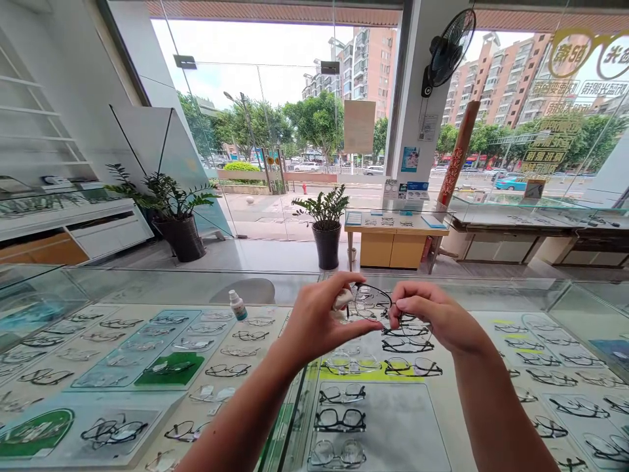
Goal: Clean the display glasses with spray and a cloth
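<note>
Above the glass display counter, a pair of thin dark-rimmed eyeglasses [372,301] is held up between both hands. My left hand [319,313] grips the left side of the frame with thumb and fingers; a white wad [343,299], cloth or tissue, is tucked in its palm. My right hand [432,313] pinches the frame near the bridge, its fingers curled. The second lens lies partly behind the right fingers. Through the glass below, more eyeglasses [340,419] are laid out in rows.
A small white spray bottle [237,306] stands on the counter left of my hands. A rounded grey chair back [250,290] shows behind the glass. Beyond are potted plants [327,246], a low wooden display table [397,248] and a wall fan [452,49].
</note>
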`<state>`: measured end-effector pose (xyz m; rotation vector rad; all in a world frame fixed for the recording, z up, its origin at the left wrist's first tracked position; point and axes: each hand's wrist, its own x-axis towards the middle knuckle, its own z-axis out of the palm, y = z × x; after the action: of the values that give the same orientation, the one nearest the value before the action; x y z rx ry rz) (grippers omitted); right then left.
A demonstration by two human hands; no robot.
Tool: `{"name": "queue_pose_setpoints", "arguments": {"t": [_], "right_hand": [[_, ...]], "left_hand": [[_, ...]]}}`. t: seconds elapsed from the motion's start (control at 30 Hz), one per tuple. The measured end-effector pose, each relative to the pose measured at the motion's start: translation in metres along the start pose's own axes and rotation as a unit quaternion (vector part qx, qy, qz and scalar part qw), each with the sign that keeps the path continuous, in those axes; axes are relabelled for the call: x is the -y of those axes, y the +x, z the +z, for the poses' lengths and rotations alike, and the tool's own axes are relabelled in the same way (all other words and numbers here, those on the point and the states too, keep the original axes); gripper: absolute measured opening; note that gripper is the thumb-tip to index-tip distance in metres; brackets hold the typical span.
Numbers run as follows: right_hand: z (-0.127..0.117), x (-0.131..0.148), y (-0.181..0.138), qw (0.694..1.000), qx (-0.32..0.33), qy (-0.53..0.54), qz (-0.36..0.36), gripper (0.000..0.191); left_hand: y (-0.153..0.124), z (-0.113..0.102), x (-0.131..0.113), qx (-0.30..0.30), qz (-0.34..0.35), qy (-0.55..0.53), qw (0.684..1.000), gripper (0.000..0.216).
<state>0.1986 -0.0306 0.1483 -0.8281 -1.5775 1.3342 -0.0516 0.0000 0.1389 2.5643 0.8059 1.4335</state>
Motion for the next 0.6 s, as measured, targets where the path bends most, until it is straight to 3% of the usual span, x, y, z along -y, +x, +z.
{"name": "queue_pose_setpoints", "arguments": {"t": [0.17,0.3,0.43,0.6], "right_hand": [[-0.003,0.002,-0.001,1.0,-0.019,-0.007,-0.008,0.023],[-0.006,-0.001,-0.002,0.99,-0.111,-0.024,-0.082,0.039],[0.0,-0.006,-0.002,0.952,-0.208,-0.138,-0.175,0.052],[0.014,-0.013,-0.001,0.895,-0.289,-0.277,-0.197,0.059]], "left_hand": [[0.003,0.0,-0.003,-0.009,-0.024,-0.021,0.999,0.053],[0.004,0.001,0.002,-0.061,-0.075,-0.012,0.995,0.052],[0.003,0.002,0.006,-0.112,-0.13,-0.021,0.985,0.054],[0.004,0.002,0.009,-0.135,-0.143,-0.033,0.98,0.052]]}}
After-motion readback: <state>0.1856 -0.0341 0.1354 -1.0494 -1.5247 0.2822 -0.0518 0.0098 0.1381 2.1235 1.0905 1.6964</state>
